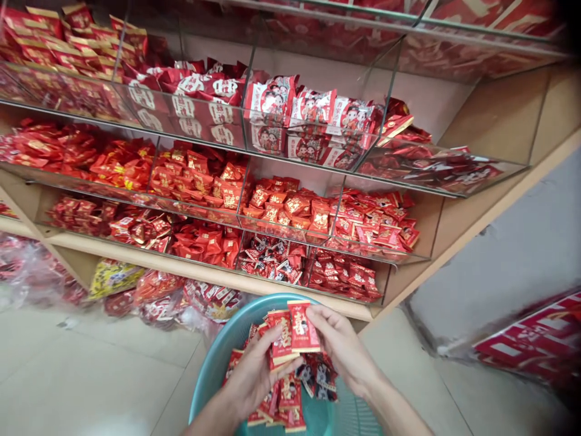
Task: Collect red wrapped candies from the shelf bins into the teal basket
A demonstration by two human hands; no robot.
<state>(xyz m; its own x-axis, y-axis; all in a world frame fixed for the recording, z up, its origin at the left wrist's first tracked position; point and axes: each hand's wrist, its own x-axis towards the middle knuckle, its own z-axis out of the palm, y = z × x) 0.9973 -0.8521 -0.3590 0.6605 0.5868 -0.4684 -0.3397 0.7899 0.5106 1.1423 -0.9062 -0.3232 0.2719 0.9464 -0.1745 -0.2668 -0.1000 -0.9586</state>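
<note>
Over a teal plastic basket (196, 387), both of my hands hold small red candy packets with gold edges and gold characters. My left hand (258, 369) is closed around a few stacked packets (282, 339), thumb on top. Between the thumb and fingers of my right hand (333, 339) is one packet (303, 327), which overlaps the left hand's stack. Inside the basket lie more red packets (290, 393) and some dark ones with a printed figure (324, 381). The hands partly hide the basket's contents.
A wooden shelf unit (494, 212) with clear dividers rises ahead, its bins full of red packets (272, 206). Plastic bags of goods (158, 297) lie on the tiled floor (91, 375) under it. A red printed package (531, 333) leans at the right by the wall.
</note>
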